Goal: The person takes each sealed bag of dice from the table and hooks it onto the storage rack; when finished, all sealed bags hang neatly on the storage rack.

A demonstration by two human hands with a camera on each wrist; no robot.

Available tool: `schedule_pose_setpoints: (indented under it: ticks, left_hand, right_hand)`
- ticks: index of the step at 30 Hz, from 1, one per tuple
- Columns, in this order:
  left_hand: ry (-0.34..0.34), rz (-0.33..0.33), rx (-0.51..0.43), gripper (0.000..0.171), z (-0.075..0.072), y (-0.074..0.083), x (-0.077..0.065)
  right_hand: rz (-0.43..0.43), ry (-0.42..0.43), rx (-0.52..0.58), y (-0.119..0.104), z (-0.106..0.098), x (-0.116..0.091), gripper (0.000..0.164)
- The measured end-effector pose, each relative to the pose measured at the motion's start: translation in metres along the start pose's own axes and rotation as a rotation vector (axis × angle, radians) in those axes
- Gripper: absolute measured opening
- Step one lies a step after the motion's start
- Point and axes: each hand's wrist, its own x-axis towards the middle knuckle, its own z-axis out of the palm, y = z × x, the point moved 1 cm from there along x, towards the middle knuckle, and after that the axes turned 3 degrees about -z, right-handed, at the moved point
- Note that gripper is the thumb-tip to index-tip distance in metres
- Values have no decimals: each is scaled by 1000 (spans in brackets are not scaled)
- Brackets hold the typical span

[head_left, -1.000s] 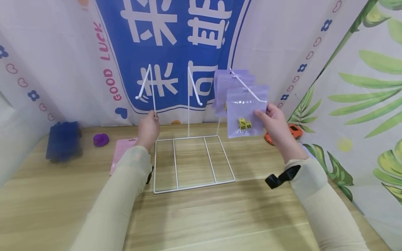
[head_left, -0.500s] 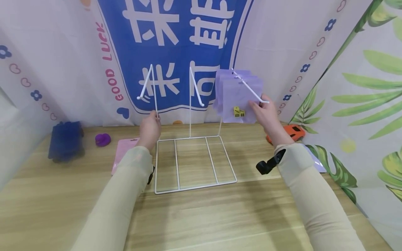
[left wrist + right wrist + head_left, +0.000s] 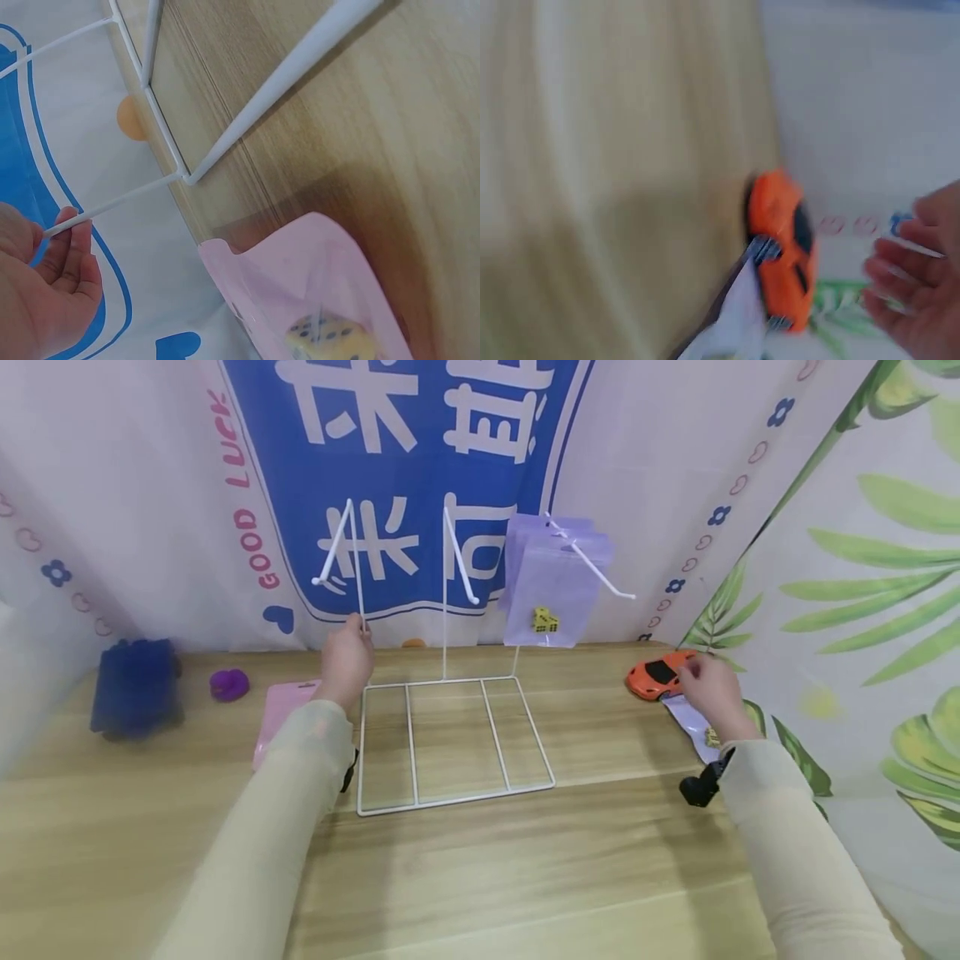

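Observation:
My left hand (image 3: pixel 347 662) pinches the left upright of a white wire display rack (image 3: pixel 459 798), thumb and fingertips around the rod in the left wrist view. Several purple zip bags (image 3: pixel 562 585) hang from the rack's right hook, the front one showing yellow dice (image 3: pixel 545 620). Off to the right, my right hand (image 3: pixel 716 693) holds nothing, its fingers loosely bent. It overlaps the rear of an orange toy car (image 3: pixel 658 677) in the head view. Under that hand and wrist lies another purple bag (image 3: pixel 686 720) with yellow dice, partly hidden.
A pink bag (image 3: pixel 300 262) with a yellow die lies left of the rack, partly behind my left arm. Farther left are a purple hat-shaped toy (image 3: pixel 228 685) and a blurred dark blue object (image 3: pixel 135 689). A printed cloth (image 3: pixel 630 435) hangs behind the table.
My right hand has let go of the purple bag, which now hangs on the right hook, and has moved right and down to the car. My left hand keeps its hold on the rack.

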Motion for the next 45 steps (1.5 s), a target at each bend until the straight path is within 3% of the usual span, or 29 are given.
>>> schedule_pose_setpoints:
  ticks: [4, 6, 8, 11, 15, 19, 22, 25, 29, 35, 41, 45]
  left_hand:
    - [-24, -14, 2, 16, -3, -3, -3]
    - [-27, -13, 3, 15, -3, -3, -4]
    - [-24, -6, 5, 15, -3, -3, -4]
    - [-26, -1, 2, 15, -2, -1, -3]
    - [-24, 9, 11, 15, -1, 1, -1]
    - [-21, 16, 22, 16, -1, 1, -1]
    - [-29, 15, 28, 16, 0, 1, -3]
    - [-30, 13, 30, 16, 0, 1, -3]
    - [-19, 4, 27, 15, -1, 2, -2]
    - [-22, -17, 26, 15, -3, 2, 0]
    - [-17, 17, 33, 15, -1, -1, 1]
    - [-11, 31, 31, 16, 0, -1, 0]
  right_hand:
    - [47, -334, -194, 37, 13, -9, 42]
    - [65, -422, -237, 47, 17, -15, 45]
    - [79, -454, -239, 53, 19, -20, 43]
    - [64, -442, -228, 60, 20, -27, 36]
    - [43, -346, -212, 72, 18, -30, 30]
    - [120, -283, -172, 87, 14, -31, 47]
    - [210, -340, -139, 95, 9, -34, 69]
    - [267, -420, -99, 100, 7, -36, 81]
    - [264, -437, -72, 101, 4, -38, 87]
    - [249, -409, -18, 102, -1, -45, 88]
    - [373, -392, 103, 107, 2, -55, 91]
    - [342, -400, 137, 104, 4, -62, 76]
